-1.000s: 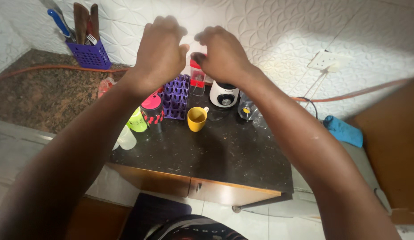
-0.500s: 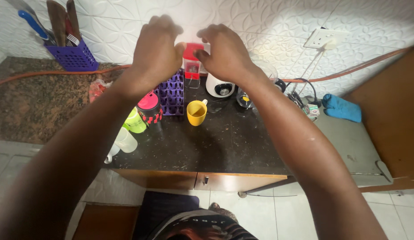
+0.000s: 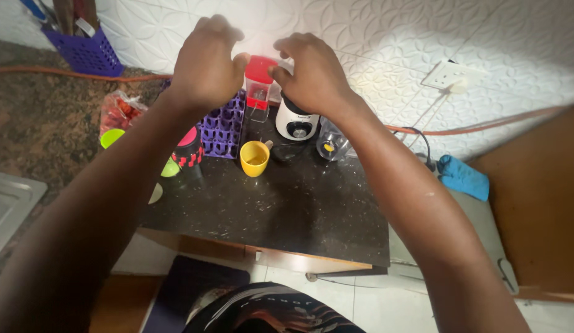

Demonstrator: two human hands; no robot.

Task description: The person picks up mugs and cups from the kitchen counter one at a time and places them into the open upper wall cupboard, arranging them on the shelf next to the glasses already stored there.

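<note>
Around one red-lidded jar [image 3: 260, 86] (clear): two hands [image 3: 206, 61]

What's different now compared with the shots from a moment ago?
Little changed. Both hands stay raised at the back of the counter: the left hand and right hand have closed in on the red-lidded clear container, fingertips touching its lid; before, the hands hid it. The view itself shifted a little. The yellow cup, purple rack and white blender base stayed put.
</note>
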